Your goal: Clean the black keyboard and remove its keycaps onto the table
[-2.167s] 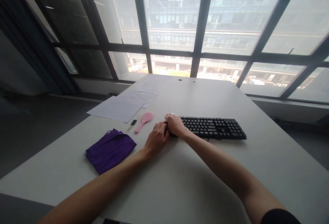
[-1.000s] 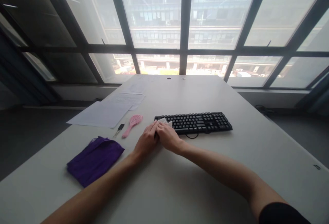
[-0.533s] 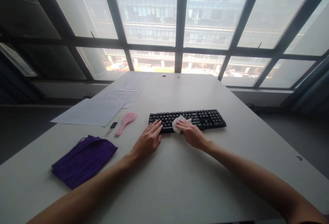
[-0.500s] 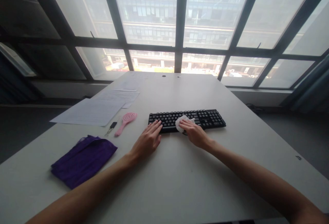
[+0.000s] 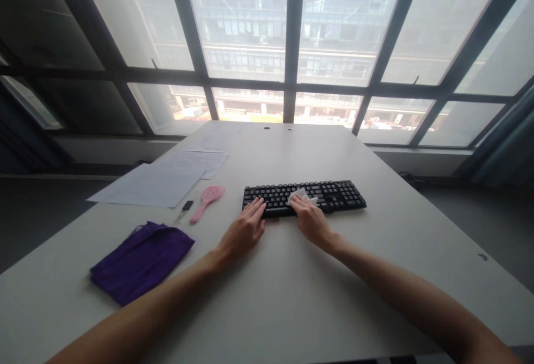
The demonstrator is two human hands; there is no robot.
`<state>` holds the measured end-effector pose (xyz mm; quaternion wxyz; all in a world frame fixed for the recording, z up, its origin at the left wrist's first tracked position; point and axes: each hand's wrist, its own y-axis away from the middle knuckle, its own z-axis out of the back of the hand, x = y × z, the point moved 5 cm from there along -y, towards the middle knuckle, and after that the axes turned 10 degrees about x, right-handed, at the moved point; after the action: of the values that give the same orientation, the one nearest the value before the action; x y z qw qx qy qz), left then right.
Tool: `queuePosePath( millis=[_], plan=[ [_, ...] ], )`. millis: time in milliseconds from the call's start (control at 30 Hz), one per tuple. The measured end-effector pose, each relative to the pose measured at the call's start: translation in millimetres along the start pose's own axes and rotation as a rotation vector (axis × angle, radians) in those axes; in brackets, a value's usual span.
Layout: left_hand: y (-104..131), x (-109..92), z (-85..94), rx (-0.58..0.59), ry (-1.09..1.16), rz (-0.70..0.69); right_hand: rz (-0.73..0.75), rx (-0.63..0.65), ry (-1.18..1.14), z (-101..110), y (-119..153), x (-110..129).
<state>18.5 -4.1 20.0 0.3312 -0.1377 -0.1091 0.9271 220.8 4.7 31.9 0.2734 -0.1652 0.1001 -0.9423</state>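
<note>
A black keyboard (image 5: 342, 194) lies on the white table, its long side facing me. My left hand (image 5: 246, 225) rests with outstretched fingers on the keyboard's near left corner. Under the fingers of my right hand (image 5: 312, 220) is a crumpled white tissue (image 5: 299, 193), pressed onto the keys near the middle. The palm side of the right hand and part of the tissue are hidden.
Left of the keyboard lie a pink hairbrush (image 5: 207, 202), a small black item with a metal end (image 5: 186, 208) and a folded purple cloth (image 5: 142, 264). White paper sheets (image 5: 146, 186) cover the table's left edge. Large windows (image 5: 242, 24) stand beyond the table.
My right hand and the tissue have shifted slightly over the keys, the hand's angle now a little different. My left hand stays on the keyboard's corner. The whole view has tilted slightly.
</note>
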Motion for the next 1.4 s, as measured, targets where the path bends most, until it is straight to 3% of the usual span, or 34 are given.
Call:
queuePosePath(
  millis=[233, 333, 467, 667, 967, 1133, 1267, 1400],
  plan=[
    [2.8, 8.5, 6.2, -0.084, 0.024, 0.071, 0.248, 0.001, -0.144, -40.3, -55.9, 79.4],
    [4.4, 16.4, 9.2, -0.116, 0.032, 0.108, 0.294, -0.012, -0.185, -42.6, -65.5, 89.9],
    [4.3, 21.4, 5.7, -0.091, 0.044, 0.107, 0.326, 0.022, -0.165, -32.3, -60.7, 82.9],
    [-0.4, 14.0, 0.8, -0.046, -0.041, 0.051, 0.270, 0.061, -0.048, -15.1, -32.5, 34.9],
    [-4.0, -6.1, 0.1, 0.011, -0.020, -0.043, 0.085, 0.007, 0.085, 28.7, 39.2, -81.4],
    [-46.9, -59.8, -13.9, 0.058, 0.018, -0.157, -0.012, -0.014, 0.178, 45.9, 74.1, -130.4],
    [-100.8, -112.0, -41.1, 0.081, 0.059, -0.236, -0.118, -0.030, 0.229, 51.9, 91.4, -158.2],
    [-132.8, -142.2, -64.6, 0.086, 0.079, -0.284, -0.233, -0.064, 0.267, 56.6, 101.8, -177.0]
  ],
)
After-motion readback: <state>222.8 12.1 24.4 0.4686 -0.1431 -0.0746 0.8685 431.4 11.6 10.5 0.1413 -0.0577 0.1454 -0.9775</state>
